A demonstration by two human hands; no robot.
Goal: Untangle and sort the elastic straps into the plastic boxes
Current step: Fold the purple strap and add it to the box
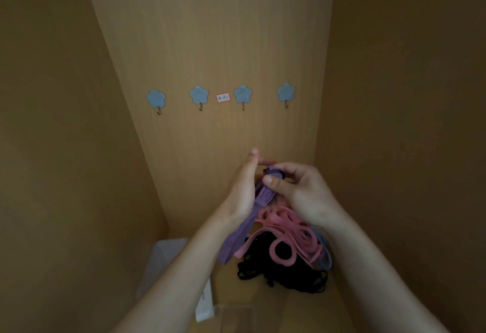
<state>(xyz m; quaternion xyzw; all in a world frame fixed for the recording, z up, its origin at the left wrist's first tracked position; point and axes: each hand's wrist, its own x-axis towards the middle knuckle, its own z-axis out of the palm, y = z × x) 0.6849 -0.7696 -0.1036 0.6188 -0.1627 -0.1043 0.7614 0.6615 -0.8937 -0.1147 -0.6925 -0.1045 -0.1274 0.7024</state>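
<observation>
Head view: both forearms are seen reaching into a wooden compartment, and the hands meet above a heap of elastic straps on its floor. The right hand [299,193] is closed on the upper end of a striped strap [238,240], with the thumb pressed against curled fingers just below a dark buckle-like fitting. The left hand [243,188] is held edge-on against the same end with its fingers fairly straight; whether anything is gripped by it cannot be told, as its fingertips are partly hidden. The long axis of the striped strap is noted running from the hands downward and to the left, passing beside the left wrist, with its free end hanging just above the heap. The heap lies below the hands and chiefly beneath the right forearm: pink straps [292,230] are looped on top, and black straps [284,272] are massed underneath, touching them. A pale blue strap [325,259] is visible at the right edge. A translucent plastic box [163,259] stands at lower left, nearer the left arm, and a clear box [236,317] is faintly seen at the bottom edge. It is judged that the striped strap is nearly free and must be carried leftward. Four flower hooks [156,98] are fixed on the back panel.
</observation>
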